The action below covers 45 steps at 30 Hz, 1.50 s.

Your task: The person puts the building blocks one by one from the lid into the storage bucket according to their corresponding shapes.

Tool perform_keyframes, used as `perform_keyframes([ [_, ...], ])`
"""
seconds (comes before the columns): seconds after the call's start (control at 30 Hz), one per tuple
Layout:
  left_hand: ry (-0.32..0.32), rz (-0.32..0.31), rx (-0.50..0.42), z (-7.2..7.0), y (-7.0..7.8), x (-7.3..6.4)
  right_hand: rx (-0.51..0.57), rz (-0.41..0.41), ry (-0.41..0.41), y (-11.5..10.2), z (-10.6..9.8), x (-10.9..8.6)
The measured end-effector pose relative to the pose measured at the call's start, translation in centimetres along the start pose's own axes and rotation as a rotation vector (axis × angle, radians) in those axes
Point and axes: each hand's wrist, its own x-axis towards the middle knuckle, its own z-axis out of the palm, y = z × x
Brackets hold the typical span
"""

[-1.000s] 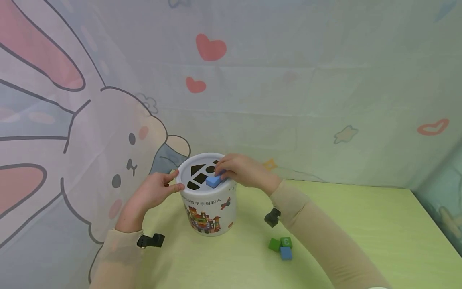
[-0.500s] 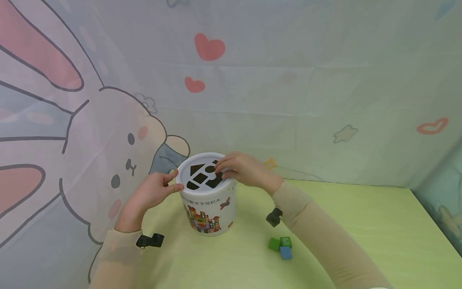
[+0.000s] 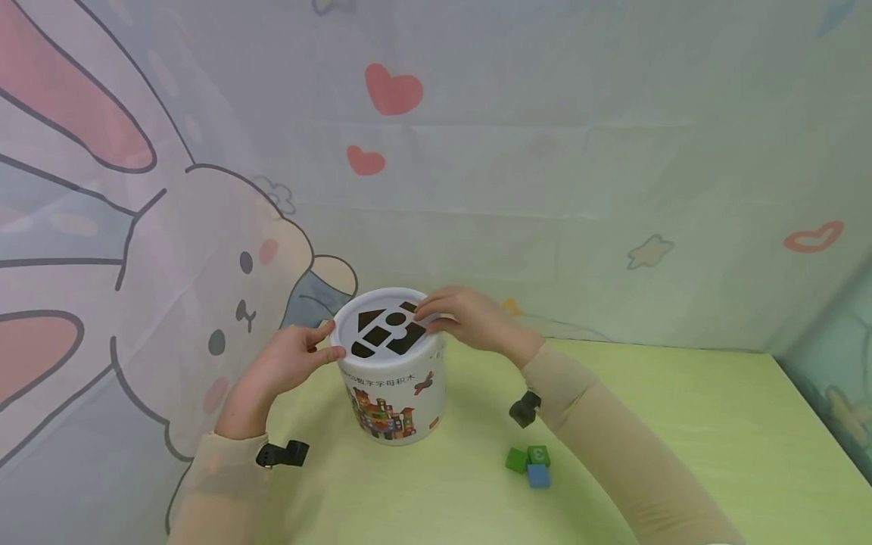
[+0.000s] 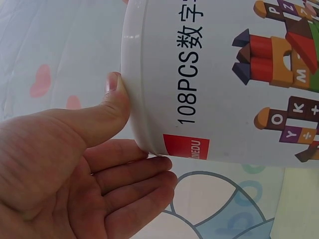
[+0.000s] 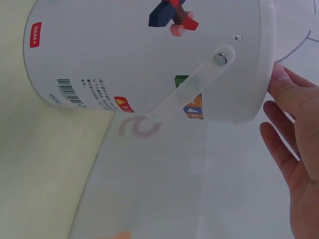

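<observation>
A white bucket (image 3: 402, 393) with printed toy buildings stands upright on the table. Dark shaped holes pierce its white lid (image 3: 349, 327), among them a triangle, a circle and a square. My left hand (image 3: 296, 356) touches the lid's left rim with thumb and fingertips; in the left wrist view the thumb (image 4: 112, 97) presses against the rim and the other fingers lie fairly straight beside it. Over the lid's right edge is my right hand (image 3: 477, 318), fingers loosely bent and nothing visible between them. The right wrist view has its thumb (image 5: 285, 89) right at the rim.
Several small blocks lie right of the bucket: a plain green block (image 3: 516, 460), a green block with a number (image 3: 539, 456) and a blue block (image 3: 539, 476). A cartoon-printed cloth (image 3: 518, 189) hangs behind the light green table (image 3: 681, 424). A handle (image 5: 199, 77) hangs on the bucket's side.
The blue block that my right hand held at the lid has dropped out of sight, baring a dark hole there. My right hand has drawn slightly right; the left stays at the rim.
</observation>
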Motion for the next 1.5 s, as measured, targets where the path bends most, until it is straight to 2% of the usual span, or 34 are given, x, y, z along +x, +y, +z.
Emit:
perform_keyframes([
  [0.13,-0.002,-0.007,0.013,0.0,0.0,0.1,0.031,0.047,0.019,0.6,-0.1,-1.0],
  [0.33,-0.010,-0.014,0.024,-0.1,-0.1,0.0,0.075,0.167,0.047,2.2,-0.4,-3.8],
  [0.53,-0.016,-0.020,0.020,-0.2,-0.3,-0.2,0.143,0.254,0.075,4.1,-0.7,-7.9],
  [0.73,-0.020,-0.031,0.008,0.0,-0.5,-0.1,0.190,0.328,0.085,6.0,0.2,-12.9],
  [1.13,-0.014,-0.002,-0.013,0.0,-0.5,0.1,0.202,0.480,0.012,8.2,2.0,-21.9],
  [1.5,-0.025,-0.019,-0.027,-0.1,-0.5,-0.1,0.311,0.582,-0.060,8.4,2.2,-28.2],
])
